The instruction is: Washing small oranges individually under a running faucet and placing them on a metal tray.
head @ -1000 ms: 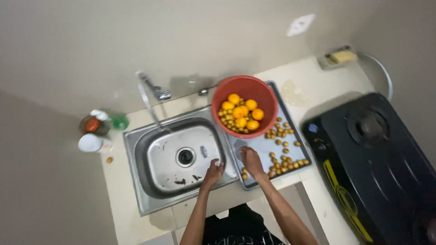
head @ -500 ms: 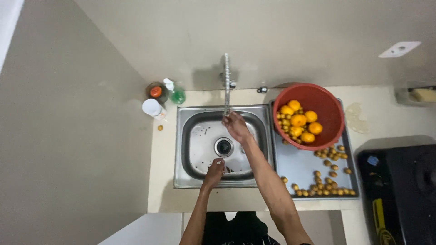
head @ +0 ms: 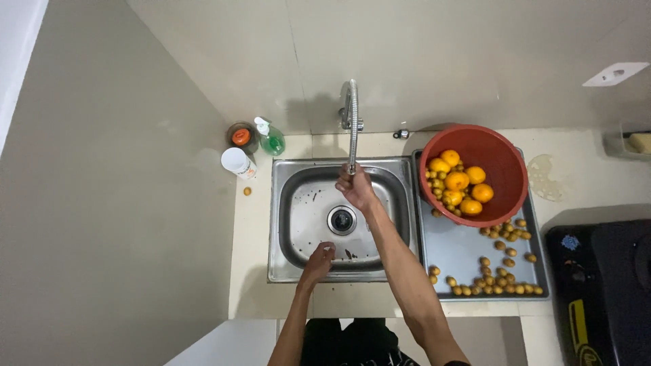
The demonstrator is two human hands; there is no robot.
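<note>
Nearest the person, the left hand hangs over the front part of the rectangular stainless steel sink basin, its fingers curled loosely together; whether they pinch anything cannot be told. Dark specks lie on the basin floor just beside it, and the round drain sits a little farther in. The right forearm crosses the basin's right side, and the right hand is raised at the basin's far edge, fingers closed around the tip of the curved chrome tap spout.

To the right, the steel draining tray carries small orange-brown fruits in a row along its front edge and scattered up its right side. Farther back on it sits a round red plastic bowl holding larger oranges and more small fruits.

Left of the sink, one small fruit lies alone on the cream counter; behind it stand a white-capped container, a green pump bottle and an orange-lidded jar. A black stove fills the right edge. The tiled wall closes the back.
</note>
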